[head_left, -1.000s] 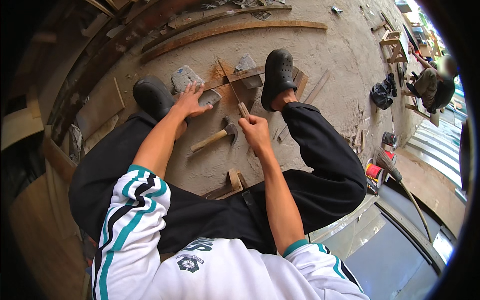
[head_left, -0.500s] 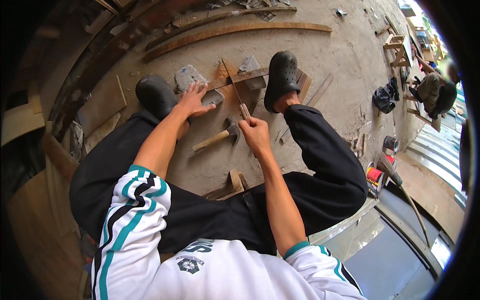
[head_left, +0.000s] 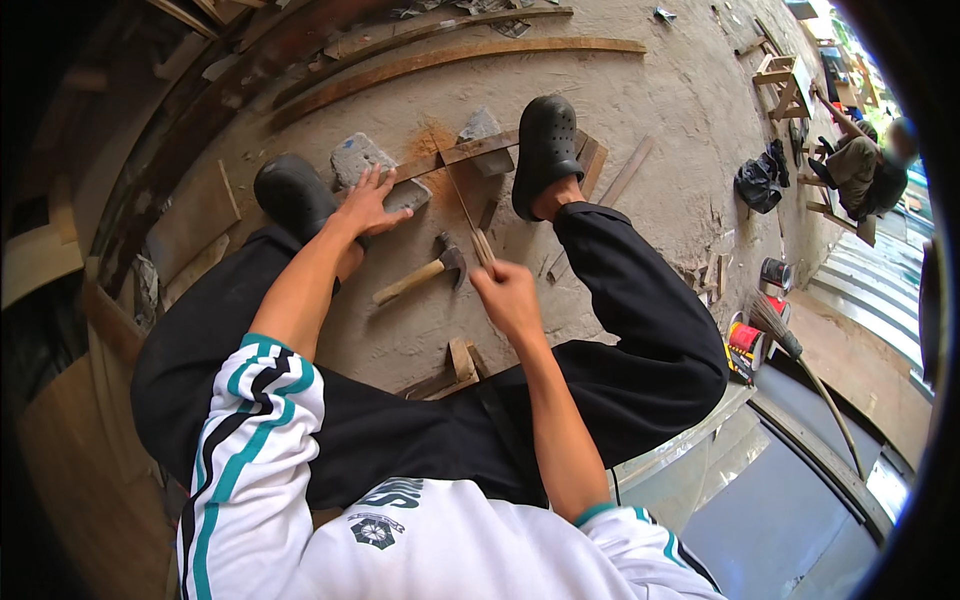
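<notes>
A narrow wooden strip (head_left: 481, 148) lies across two rough concrete blocks: the left block (head_left: 358, 157) and the right block (head_left: 482, 124). My left hand (head_left: 366, 207) presses with spread fingers at the strip's left part, over the left block. My right hand (head_left: 508, 300) is closed round the wooden handle of a handsaw (head_left: 459, 196). The saw's thin blade reaches away from me, its tip at the strip's near edge. Orange sawdust (head_left: 432, 136) is scattered on the ground behind the strip. Between my hands, nearer me, lies a claw hammer (head_left: 424, 276) with a wooden handle.
My black clogs flank the work, the right clog (head_left: 547, 150) against the strip's right end. Long boards (head_left: 450, 58) lie beyond. A black plastic bag (head_left: 762, 180), paint cans (head_left: 745, 340) and a broom (head_left: 778, 325) are at right. Another person (head_left: 860, 180) sits far right.
My right hand has drawn the saw back toward me, so the blade that reached past the strip now ends at it. My left hand stays on the strip; the view has shifted slightly.
</notes>
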